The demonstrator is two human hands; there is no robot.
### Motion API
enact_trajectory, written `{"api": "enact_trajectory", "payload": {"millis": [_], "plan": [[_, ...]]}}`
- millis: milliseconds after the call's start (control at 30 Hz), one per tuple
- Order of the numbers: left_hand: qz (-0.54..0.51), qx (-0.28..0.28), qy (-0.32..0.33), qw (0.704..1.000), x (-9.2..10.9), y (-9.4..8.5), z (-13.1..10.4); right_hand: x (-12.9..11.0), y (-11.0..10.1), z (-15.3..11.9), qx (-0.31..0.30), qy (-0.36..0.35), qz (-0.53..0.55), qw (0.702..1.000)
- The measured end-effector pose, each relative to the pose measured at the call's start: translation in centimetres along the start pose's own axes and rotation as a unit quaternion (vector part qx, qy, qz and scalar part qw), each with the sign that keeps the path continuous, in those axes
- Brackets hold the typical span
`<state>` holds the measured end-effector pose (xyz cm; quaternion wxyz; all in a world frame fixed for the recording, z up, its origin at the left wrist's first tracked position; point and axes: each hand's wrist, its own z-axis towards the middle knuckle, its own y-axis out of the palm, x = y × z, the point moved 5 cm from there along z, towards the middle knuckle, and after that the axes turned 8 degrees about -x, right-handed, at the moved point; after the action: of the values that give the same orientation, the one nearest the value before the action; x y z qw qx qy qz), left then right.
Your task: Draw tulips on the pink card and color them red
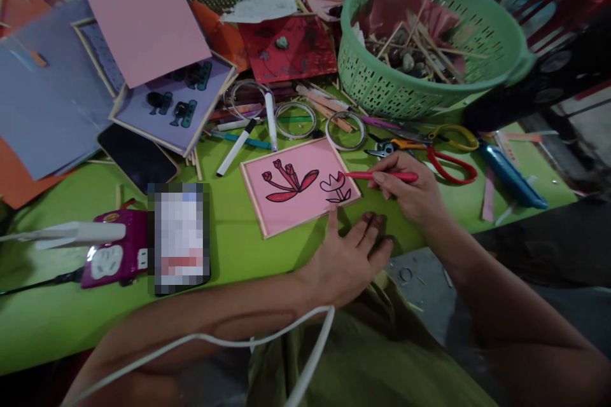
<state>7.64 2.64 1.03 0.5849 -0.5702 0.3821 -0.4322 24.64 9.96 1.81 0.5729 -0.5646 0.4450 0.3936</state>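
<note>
A pink card (305, 216) with a thin wooden border lies on the green table, bearing black-outlined flowers. The left flower cluster (291, 184) has red-filled leaves and buds; the right flower (333, 183) is partly red on its right petal. My right hand (401, 186) pinches a red marker (382, 175), its tip at that petal. My left hand (351, 251) lies with fingers spread at the card's lower edge, one fingertip touching the border. A black-and-white marker (236, 147) sits just beyond the card.
Rolls of tape (345, 131), pliers (384, 147) and red-handled scissors (452, 165) lie behind my right hand. A green basket (405, 86) of sticks and stones stands at the back. On the left are a phone (138, 156), a pixelated screen (181, 241) and a purple power socket (112, 251). A white cable (214, 340) crosses my left arm.
</note>
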Motion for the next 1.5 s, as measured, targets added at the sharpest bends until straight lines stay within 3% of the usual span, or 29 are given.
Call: {"api": "enact_trajectory", "payload": {"millis": [467, 733, 967, 1500], "plan": [[-0.001, -0.025, 0.001, 1.0, 0.1, 0.1, 0.0, 0.3, -0.1, -0.1, 0.003, -0.006, 0.013, 1.0], [0.006, 0.015, -0.006, 1.0, 0.1, 0.0, -0.1, 0.4, -0.2, -0.1, 0.006, -0.004, 0.017, 1.0], [0.003, -0.017, -0.001, 1.0, 0.1, -0.1, 0.0, 1.0, -0.3, -0.1, 0.005, -0.014, 0.021, 1.0], [-0.005, -0.017, 0.0, 1.0, 0.1, 0.0, 0.0, 1.2, -0.3, -0.2, -0.013, 0.008, 0.045, 0.999]]}}
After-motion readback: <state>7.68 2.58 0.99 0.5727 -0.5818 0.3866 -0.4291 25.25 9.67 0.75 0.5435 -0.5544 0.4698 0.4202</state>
